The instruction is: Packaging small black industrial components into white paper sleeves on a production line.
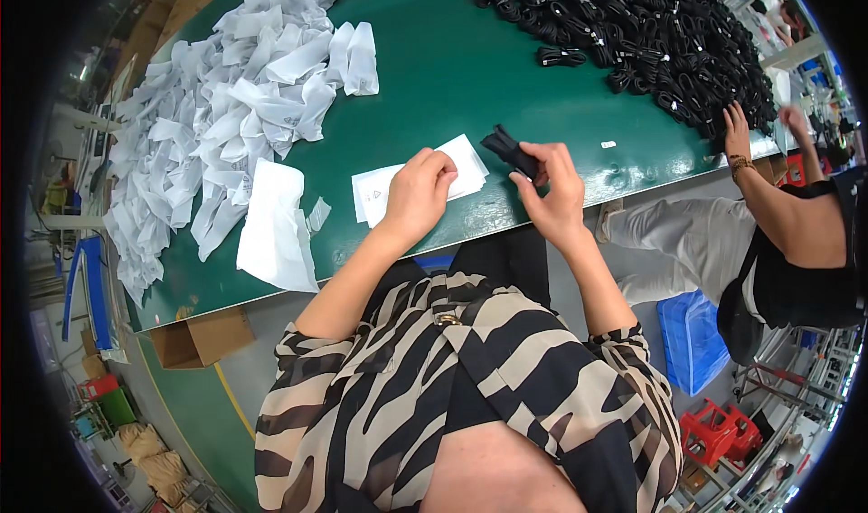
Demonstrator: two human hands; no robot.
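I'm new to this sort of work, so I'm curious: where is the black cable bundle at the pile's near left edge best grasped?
Probably across its middle, from above and the near side. The cable bundle lies flat and elongated, roughly left to right; the cable pile crowds behind it, while green table shows in front.

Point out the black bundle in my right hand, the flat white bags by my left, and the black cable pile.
Black bundle (509, 150), head view: middle.
Flat white bags (467, 163), head view: right part.
Black cable pile (653, 38), head view: middle.
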